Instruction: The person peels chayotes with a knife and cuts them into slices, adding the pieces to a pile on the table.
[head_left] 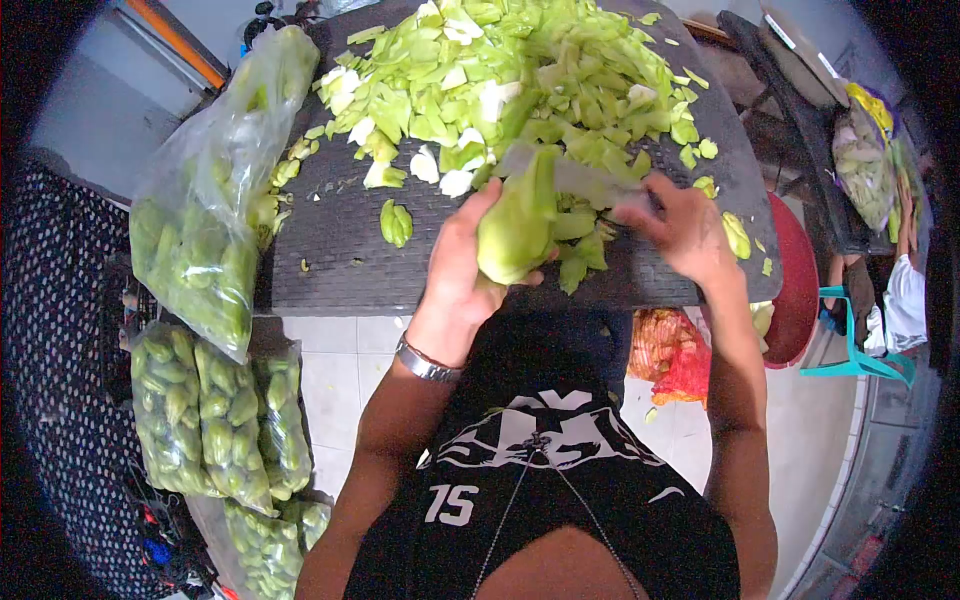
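A pale green chayote (515, 225) is held upright over the front part of the dark table (340, 270), with my left hand (463, 255) wrapped round its left side and base. My right hand (685, 225) grips a knife, whose blurred blade (590, 183) points left and reaches the chayote's right side. Behind both hands lies a large heap of cut green pieces (520, 70). One loose piece (396, 223) lies to the left of my left hand.
Plastic bags of whole chayotes stand at the left, one large bag (215, 200) against the table edge and others (200, 410) lower. A red basin (790, 280), red net bags (670, 350) and a turquoise stool (855, 345) are at right. Another person's arm (907, 220) shows at far right.
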